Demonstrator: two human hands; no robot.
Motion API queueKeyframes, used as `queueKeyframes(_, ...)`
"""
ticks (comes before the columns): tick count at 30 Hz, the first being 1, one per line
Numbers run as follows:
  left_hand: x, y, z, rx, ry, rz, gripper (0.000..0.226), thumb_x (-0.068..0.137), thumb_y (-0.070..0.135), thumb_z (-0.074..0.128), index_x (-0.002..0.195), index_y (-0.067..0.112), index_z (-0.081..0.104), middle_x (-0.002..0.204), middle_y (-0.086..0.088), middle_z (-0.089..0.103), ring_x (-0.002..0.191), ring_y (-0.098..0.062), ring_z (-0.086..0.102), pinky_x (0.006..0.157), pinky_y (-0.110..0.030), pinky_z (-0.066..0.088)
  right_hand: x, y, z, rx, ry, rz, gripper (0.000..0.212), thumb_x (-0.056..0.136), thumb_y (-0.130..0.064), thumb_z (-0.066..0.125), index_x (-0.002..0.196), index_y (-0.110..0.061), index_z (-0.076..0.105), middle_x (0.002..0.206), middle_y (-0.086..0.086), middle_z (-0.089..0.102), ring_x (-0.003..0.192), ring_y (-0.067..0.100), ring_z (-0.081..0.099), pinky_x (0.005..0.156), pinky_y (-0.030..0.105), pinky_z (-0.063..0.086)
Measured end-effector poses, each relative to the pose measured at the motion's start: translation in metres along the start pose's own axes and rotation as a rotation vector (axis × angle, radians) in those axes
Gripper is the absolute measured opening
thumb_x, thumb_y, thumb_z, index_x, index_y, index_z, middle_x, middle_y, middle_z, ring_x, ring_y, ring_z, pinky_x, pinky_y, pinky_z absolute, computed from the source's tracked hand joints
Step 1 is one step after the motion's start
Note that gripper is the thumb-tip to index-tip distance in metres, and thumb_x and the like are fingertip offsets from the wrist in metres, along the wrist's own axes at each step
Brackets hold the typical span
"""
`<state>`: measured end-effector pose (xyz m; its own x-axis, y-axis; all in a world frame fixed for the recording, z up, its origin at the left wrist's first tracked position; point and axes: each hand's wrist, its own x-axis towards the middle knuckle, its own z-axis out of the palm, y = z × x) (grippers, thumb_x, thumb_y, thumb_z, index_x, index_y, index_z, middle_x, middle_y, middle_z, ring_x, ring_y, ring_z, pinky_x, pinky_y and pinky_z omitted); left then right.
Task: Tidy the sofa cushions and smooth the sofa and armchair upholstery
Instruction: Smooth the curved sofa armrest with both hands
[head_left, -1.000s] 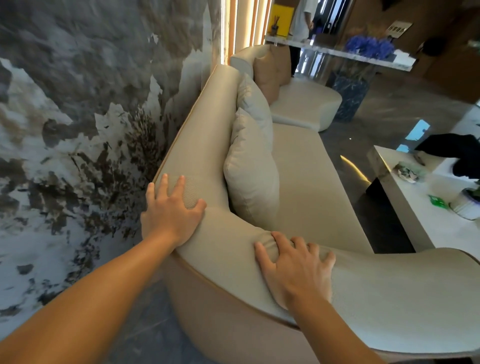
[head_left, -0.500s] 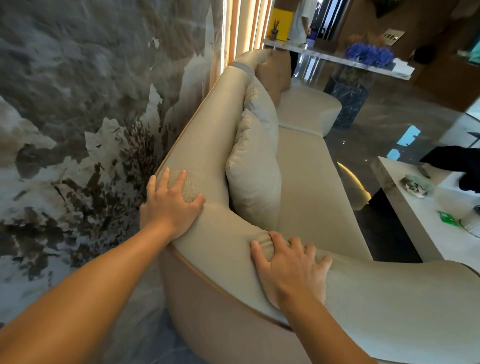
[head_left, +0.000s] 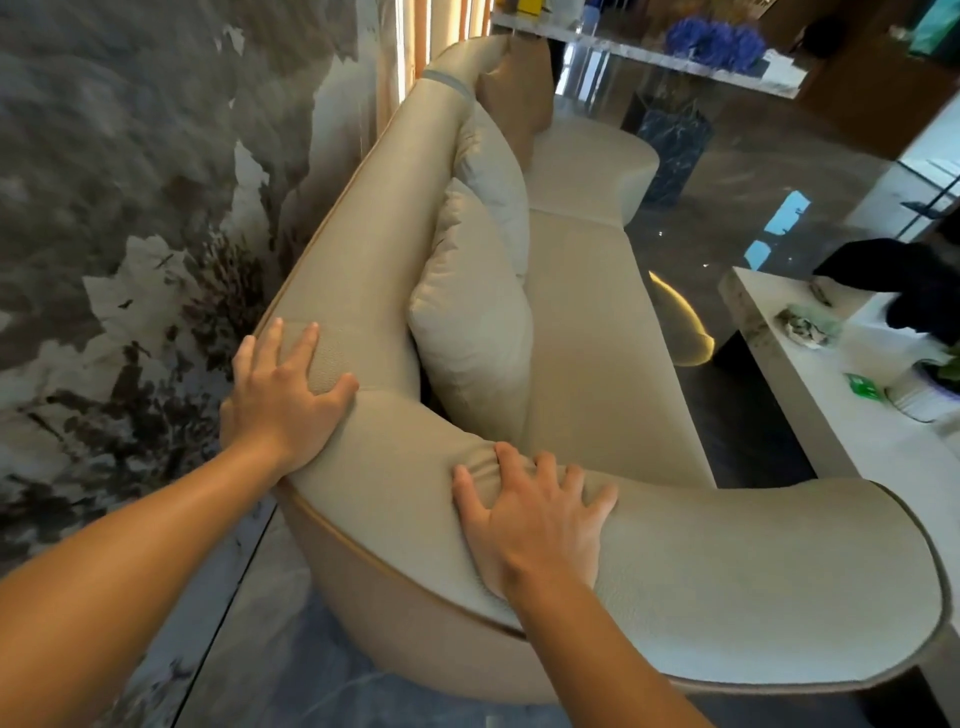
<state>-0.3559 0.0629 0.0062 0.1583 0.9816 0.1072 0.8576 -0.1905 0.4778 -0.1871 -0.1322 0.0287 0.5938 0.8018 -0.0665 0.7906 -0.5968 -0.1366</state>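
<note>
A long beige sofa (head_left: 597, 332) runs away from me along the wall, its curved padded backrest (head_left: 395, 467) wrapping round the near end. My left hand (head_left: 278, 395) lies flat on the backrest's top near the wall, fingers spread. My right hand (head_left: 535, 514) presses flat on the curved rim further right, and the upholstery wrinkles at its fingertips. Two beige cushions lean against the backrest: a near cushion (head_left: 472, 322) and a second cushion (head_left: 493, 166) behind it. A tan cushion (head_left: 519, 98) stands at the far end.
A marbled wall (head_left: 130, 208) runs close along the sofa's left side. A white coffee table (head_left: 831, 395) at right carries a dark garment (head_left: 904, 280), small items and a plant pot. Behind the sofa's far end stands a counter with blue flowers (head_left: 717, 36). The floor is glossy dark stone.
Both hands stay pressed on the backrest at nearly the same spots. The view has tilted down and shifted a little closer over the sofa's end.
</note>
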Motion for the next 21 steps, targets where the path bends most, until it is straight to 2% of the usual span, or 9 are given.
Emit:
queueKeyframes(3, -0.001, 0.003, -0.003, -0.005, -0.027, -0.016, 0.084, 0.074, 0.072, 0.038, 0.150, 0.039, 0.025, 0.164, 0.005, 0.011, 0.148, -0.023, 0.004, 0.110, -0.061, 0.023, 0.007, 0.008, -0.009, 0.024, -0.157, -0.080, 0.085, 0.075, -0.086, 0.004, 0.144, -0.044, 0.032, 0.139, 0.005, 0.049, 0.127, 0.036, 0.039, 0.106, 0.062, 0.014)
queueKeyframes(5, -0.002, 0.005, -0.005, -0.009, -0.036, -0.020, 0.084, 0.075, 0.071, 0.039, 0.151, 0.039, 0.025, 0.164, 0.005, 0.011, 0.148, -0.023, 0.004, 0.110, -0.062, 0.022, 0.020, 0.036, -0.024, 0.033, -0.303, -0.166, 0.080, 0.079, -0.085, 0.009, 0.148, -0.049, 0.023, 0.145, 0.004, 0.046, 0.130, 0.034, 0.038, 0.107, 0.054, 0.023)
queueKeyframes(7, 0.000, 0.004, -0.005, -0.013, -0.027, -0.012, 0.084, 0.075, 0.071, 0.039, 0.151, 0.038, 0.025, 0.164, 0.005, 0.011, 0.148, -0.024, 0.004, 0.111, -0.061, 0.021, 0.030, 0.079, -0.036, 0.035, -0.367, -0.151, 0.073, 0.084, -0.082, 0.011, 0.148, -0.050, 0.025, 0.149, 0.002, 0.045, 0.134, 0.029, 0.039, 0.110, 0.050, 0.026)
queueKeyframes(10, 0.001, 0.001, -0.002, 0.008, -0.023, -0.025, 0.085, 0.074, 0.072, 0.039, 0.151, 0.039, 0.025, 0.163, 0.006, 0.012, 0.148, -0.023, 0.005, 0.110, -0.062, 0.022, 0.024, 0.127, -0.035, -0.047, -0.265, -0.078, 0.082, 0.078, -0.084, 0.000, 0.141, -0.048, 0.038, 0.146, -0.003, 0.051, 0.130, 0.026, 0.044, 0.111, 0.050, 0.024)
queueKeyframes(12, 0.003, 0.002, 0.001, 0.022, -0.007, -0.026, 0.085, 0.073, 0.073, 0.038, 0.151, 0.039, 0.024, 0.163, 0.007, 0.012, 0.148, -0.023, 0.006, 0.110, -0.062, 0.023, 0.022, 0.128, -0.031, -0.057, -0.203, -0.069, 0.083, 0.076, -0.084, -0.001, 0.137, -0.048, 0.043, 0.138, -0.003, 0.056, 0.124, 0.027, 0.047, 0.108, 0.049, 0.027)
queueKeyframes(15, 0.006, 0.005, 0.001, -0.012, -0.051, -0.015, 0.086, 0.073, 0.072, 0.037, 0.151, 0.040, 0.025, 0.163, 0.007, 0.011, 0.148, -0.022, 0.005, 0.112, -0.059, 0.021, 0.026, 0.126, -0.028, -0.073, -0.141, -0.055, 0.083, 0.077, -0.083, -0.002, 0.136, -0.047, 0.043, 0.135, 0.000, 0.057, 0.122, 0.029, 0.047, 0.106, 0.049, 0.029)
queueKeyframes(17, 0.005, 0.002, -0.011, 0.041, 0.001, -0.037, 0.084, 0.074, 0.072, 0.037, 0.151, 0.040, 0.025, 0.164, 0.007, 0.011, 0.148, -0.022, 0.005, 0.112, -0.058, 0.021, 0.028, 0.120, -0.027, -0.036, -0.162, -0.081, 0.081, 0.079, -0.082, -0.002, 0.137, -0.046, 0.042, 0.136, 0.000, 0.057, 0.122, 0.029, 0.047, 0.106, 0.050, 0.029)
queueKeyframes(21, 0.001, 0.000, -0.009, 0.041, -0.062, -0.019, 0.082, 0.077, 0.070, 0.037, 0.152, 0.038, 0.024, 0.164, 0.005, 0.010, 0.148, -0.023, 0.004, 0.114, -0.055, 0.020, 0.024, 0.123, -0.017, -0.050, -0.125, -0.062, 0.081, 0.079, -0.083, -0.003, 0.138, -0.047, 0.040, 0.137, 0.001, 0.056, 0.122, 0.028, 0.047, 0.105, 0.051, 0.028)
